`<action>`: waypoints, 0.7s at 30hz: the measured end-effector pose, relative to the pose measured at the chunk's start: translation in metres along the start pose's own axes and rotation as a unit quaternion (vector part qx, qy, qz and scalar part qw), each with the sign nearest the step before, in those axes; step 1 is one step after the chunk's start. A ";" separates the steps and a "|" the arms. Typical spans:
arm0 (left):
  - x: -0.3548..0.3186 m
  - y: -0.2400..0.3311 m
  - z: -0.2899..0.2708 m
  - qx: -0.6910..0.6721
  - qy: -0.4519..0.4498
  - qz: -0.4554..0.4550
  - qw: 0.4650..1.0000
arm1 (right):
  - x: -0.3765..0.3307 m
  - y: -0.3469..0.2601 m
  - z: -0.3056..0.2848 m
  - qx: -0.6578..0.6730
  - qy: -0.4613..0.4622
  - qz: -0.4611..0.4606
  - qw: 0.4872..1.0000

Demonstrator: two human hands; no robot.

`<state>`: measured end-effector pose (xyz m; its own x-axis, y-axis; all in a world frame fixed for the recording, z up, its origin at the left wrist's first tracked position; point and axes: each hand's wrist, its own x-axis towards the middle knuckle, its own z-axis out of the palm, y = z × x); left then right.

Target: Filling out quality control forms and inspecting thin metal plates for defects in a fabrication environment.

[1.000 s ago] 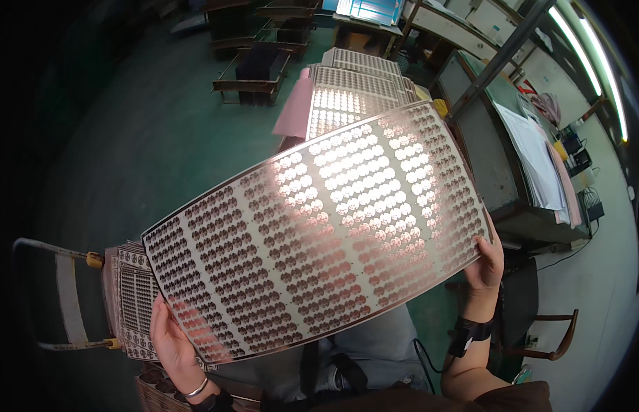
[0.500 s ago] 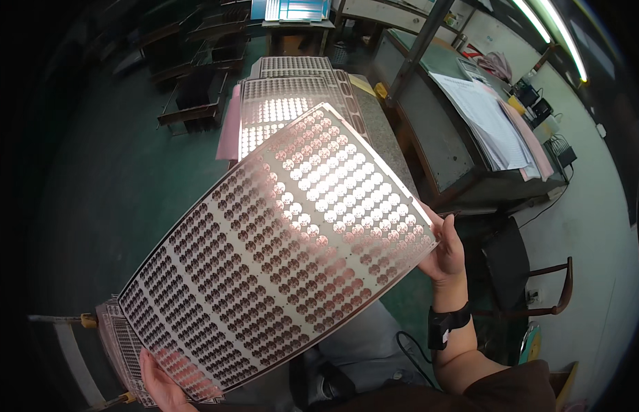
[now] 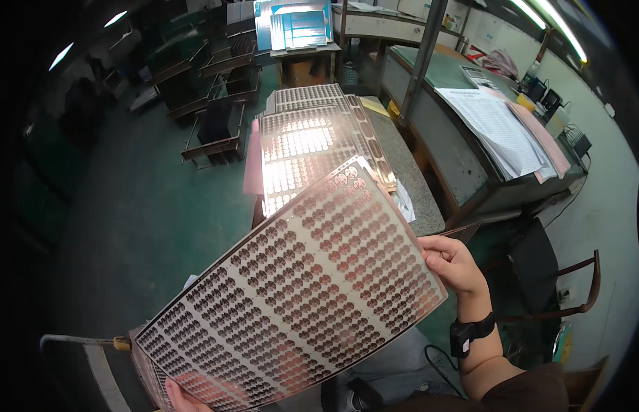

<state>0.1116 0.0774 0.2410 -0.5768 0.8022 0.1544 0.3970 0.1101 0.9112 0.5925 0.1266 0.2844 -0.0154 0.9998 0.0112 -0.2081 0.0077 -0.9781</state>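
Note:
A large copper-coloured circuit board panel (image 3: 292, 295), patterned with rows of small round shapes, slants across the space in front of me. At its right edge, my right hand (image 3: 457, 264) grips it with the thumb on the near face. My left hand (image 3: 186, 397) holds the lower left edge; part of it lies behind the panel and out of the picture. Beneath that lower left end, more similar panels (image 3: 142, 364) rest by a metal-framed stand (image 3: 86, 339). Ahead, a stack of like panels (image 3: 302, 147) lies on a table, partly hidden by the held one.
A speckled worktop (image 3: 419, 202) borders the stack, with pink sheeting (image 3: 253, 165) on its left. To the right stand a dark desk bearing papers (image 3: 494, 127) and a chair (image 3: 539, 264). Racks (image 3: 220, 130) stand far left; blue panels (image 3: 299, 29) sit at the back.
The held panel and both hands have shifted lower and rightward in view, and the bright glare has left most of the panel. The whole scene has shifted down as well.

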 end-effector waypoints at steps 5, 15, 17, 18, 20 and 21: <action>-0.004 -0.007 -0.007 0.079 0.009 0.085 0.993 | -0.003 -0.002 0.001 0.014 0.005 -0.013 1.000; 0.036 -0.036 -0.017 -0.448 -0.007 -0.030 0.893 | 0.038 -0.006 -0.026 0.200 -0.050 -0.074 0.976; 0.027 0.005 0.008 -0.476 0.006 -0.116 0.872 | 0.053 0.013 -0.053 0.262 -0.143 -0.125 0.946; 0.020 0.016 0.014 -0.476 0.004 -0.135 0.869 | 0.055 0.031 -0.046 0.151 -0.017 -0.299 0.942; 0.009 0.034 0.014 -0.485 0.003 -0.172 0.857 | -0.048 0.084 -0.044 0.175 -0.038 -0.280 0.943; 0.006 0.033 0.037 -0.494 -0.024 -0.201 0.845 | 0.021 0.068 -0.026 0.168 -0.024 -0.278 0.946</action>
<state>0.1470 0.1077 0.2582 -0.4838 0.8425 -0.2370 -0.6285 -0.1460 0.7640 0.6039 0.1490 0.2129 0.1451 0.8413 0.5208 -0.4958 0.5173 -0.6976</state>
